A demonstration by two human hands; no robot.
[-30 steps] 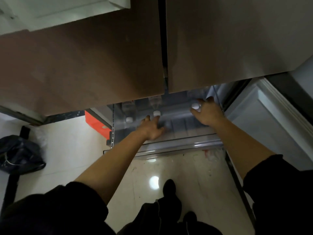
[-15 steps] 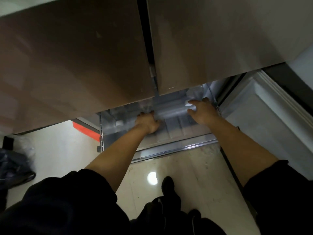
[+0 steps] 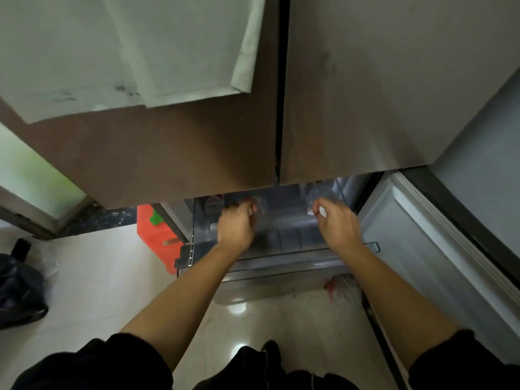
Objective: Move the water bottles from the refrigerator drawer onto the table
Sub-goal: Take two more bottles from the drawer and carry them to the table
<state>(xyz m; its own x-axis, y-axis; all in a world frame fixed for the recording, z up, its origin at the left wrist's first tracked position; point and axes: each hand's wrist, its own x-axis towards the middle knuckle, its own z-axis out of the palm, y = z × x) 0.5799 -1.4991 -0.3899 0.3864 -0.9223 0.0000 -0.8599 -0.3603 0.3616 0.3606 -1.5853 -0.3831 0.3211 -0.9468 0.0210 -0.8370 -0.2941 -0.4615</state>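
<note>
The refrigerator drawer [image 3: 284, 261] is pulled out below the two closed upper doors. My left hand [image 3: 236, 223] is inside it, closed around the top of a clear water bottle [image 3: 260, 205]. My right hand [image 3: 336, 223] grips another clear water bottle [image 3: 319, 195] by its neck, the white cap showing between my fingers. A third bottle [image 3: 213, 202] with a red label stands at the drawer's back left, partly hidden under the door edge. No table is in view.
The lower right fridge door [image 3: 439, 257] hangs open beside my right arm. A red crate [image 3: 156, 235] sits left of the drawer. A black bag [image 3: 19, 291] lies on the pale floor at far left. A crumpled plastic bag [image 3: 340, 288] lies by the drawer front.
Both hands have closed on bottles and lifted them slightly. My head has tilted up, showing more of the upper doors and a white sheet on the left one.
</note>
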